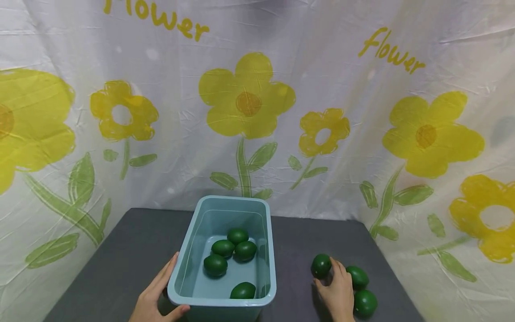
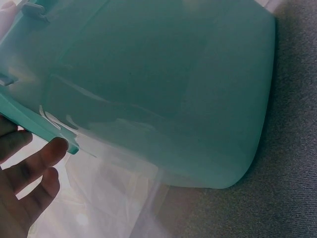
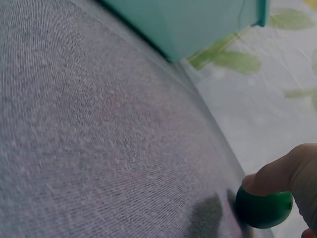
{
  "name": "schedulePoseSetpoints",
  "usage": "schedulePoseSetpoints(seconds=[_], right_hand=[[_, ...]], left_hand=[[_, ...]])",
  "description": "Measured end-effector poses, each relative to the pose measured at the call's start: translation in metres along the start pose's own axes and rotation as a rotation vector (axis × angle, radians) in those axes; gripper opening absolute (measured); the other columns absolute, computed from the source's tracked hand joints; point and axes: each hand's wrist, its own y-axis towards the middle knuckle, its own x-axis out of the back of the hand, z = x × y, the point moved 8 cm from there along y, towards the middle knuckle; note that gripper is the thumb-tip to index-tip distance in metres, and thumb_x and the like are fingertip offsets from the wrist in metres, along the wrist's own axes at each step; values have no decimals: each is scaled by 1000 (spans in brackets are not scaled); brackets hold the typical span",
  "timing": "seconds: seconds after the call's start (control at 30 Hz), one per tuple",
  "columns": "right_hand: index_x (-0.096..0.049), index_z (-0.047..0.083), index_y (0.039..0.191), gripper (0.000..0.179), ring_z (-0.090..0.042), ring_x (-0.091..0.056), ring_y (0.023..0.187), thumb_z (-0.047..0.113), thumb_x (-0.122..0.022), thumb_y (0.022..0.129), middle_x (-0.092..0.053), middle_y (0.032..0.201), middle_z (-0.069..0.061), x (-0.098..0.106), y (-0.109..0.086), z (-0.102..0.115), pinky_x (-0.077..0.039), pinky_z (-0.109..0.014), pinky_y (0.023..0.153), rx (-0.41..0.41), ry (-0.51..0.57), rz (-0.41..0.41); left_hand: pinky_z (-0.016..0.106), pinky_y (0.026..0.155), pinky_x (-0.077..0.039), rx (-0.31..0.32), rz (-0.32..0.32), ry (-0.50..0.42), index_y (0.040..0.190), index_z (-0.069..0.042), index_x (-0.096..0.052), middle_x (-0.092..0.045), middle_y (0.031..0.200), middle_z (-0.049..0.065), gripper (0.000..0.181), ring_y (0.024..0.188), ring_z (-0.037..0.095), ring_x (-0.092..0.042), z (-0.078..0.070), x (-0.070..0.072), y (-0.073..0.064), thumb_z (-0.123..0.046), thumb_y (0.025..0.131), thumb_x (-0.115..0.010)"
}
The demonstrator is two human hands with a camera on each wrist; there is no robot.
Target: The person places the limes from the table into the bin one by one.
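A light blue plastic bin (image 1: pixel 222 302) stands in front of me, with several shiny dark green oval fruits (image 1: pixel 215 265) on its floor. My left hand (image 1: pixel 154 295) grips its near left corner, thumb at the front rim and fingers along the left side. In the left wrist view, fingertips (image 2: pixel 59 145) meet the bin's rim (image 2: pixel 34 121). To the right of the bin, my right hand (image 1: pixel 337 290) pinches one green oval fruit (image 1: pixel 321 266) between thumb and fingers. The right wrist view shows the thumb pressed on that fruit (image 3: pixel 265 208), close over the table.
Two more green fruits (image 1: pixel 365 303) lie on the dark grey table (image 1: pixel 295 250), just right of my right hand. A white curtain (image 1: pixel 177 147) printed with yellow flowers closes off the back and both sides of the table.
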Motion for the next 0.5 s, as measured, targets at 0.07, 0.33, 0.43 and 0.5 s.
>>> schedulePoseSetpoints(seconds=[0.07,0.33,0.43,0.5], right_hand=[[-56,-8,144,84,-51,-57,117,13,-94,72,-57,143,-32,-1,1,-1,-52,-66,95,-3,-1,-2],[-56,-7,145,81,-47,-57,116,14,-93,75,-57,144,-31,-10,2,-8,-52,-63,93,-11,-6,22],[-57,-6,145,80,-47,-57,115,13,-92,76,-58,143,-30,-12,4,-10,-52,-62,92,-10,-12,11],[-58,-6,144,79,-48,-57,115,13,-92,76,-59,142,-30,-13,5,-11,-52,-62,93,-10,-11,2]], left_hand=[[28,84,-59,-4,-1,-4,169,-30,-32,-49,161,16,111,131,-21,-34,0,0,0,-27,78,-95],[27,87,-59,-15,-5,-5,168,-25,-34,-49,161,18,111,133,-22,-31,0,0,0,-26,77,-96],[20,90,-55,-17,-8,-1,168,-21,-35,-49,161,17,110,134,-22,-30,-1,0,0,-27,76,-96],[14,93,-51,-20,-12,1,167,-19,-37,-50,161,17,109,135,-22,-29,-1,1,0,-27,76,-96]])
